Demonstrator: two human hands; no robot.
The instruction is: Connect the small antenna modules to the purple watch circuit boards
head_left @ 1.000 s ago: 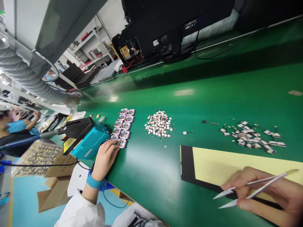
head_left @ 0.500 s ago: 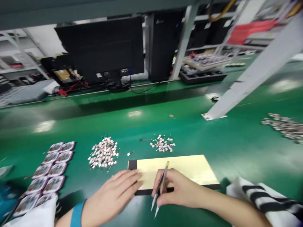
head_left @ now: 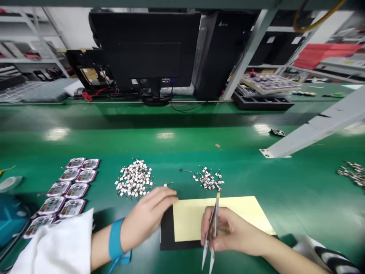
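Note:
My right hand [head_left: 225, 230] grips a pair of metal tweezers [head_left: 213, 232], yellow at the top end, with its two tips apart and pointing down toward me. It is over a yellow sheet [head_left: 188, 217] on a black board [head_left: 168, 232]. My left hand [head_left: 151, 211], a blue strap on its wrist, has its fingers stretched out over the board's upper left corner. Just beyond those fingers lies a small white part [head_left: 165, 185], partly hidden. Past the hands are a large pile of small white parts [head_left: 134, 179] and a smaller pile [head_left: 209, 179].
Two columns of purple-rimmed parts [head_left: 76, 190] stand on the green table [head_left: 128, 142] at left, beside a blue object [head_left: 11, 217]. A slanted grey post [head_left: 313, 127] rises at right, near another heap [head_left: 353, 173]. A monitor [head_left: 145, 49] stands behind.
My left hand has moved off the yellow sheet, forward to the board's corner near the small white part. My right hand still holds the tweezers. The whole view has shifted and levelled.

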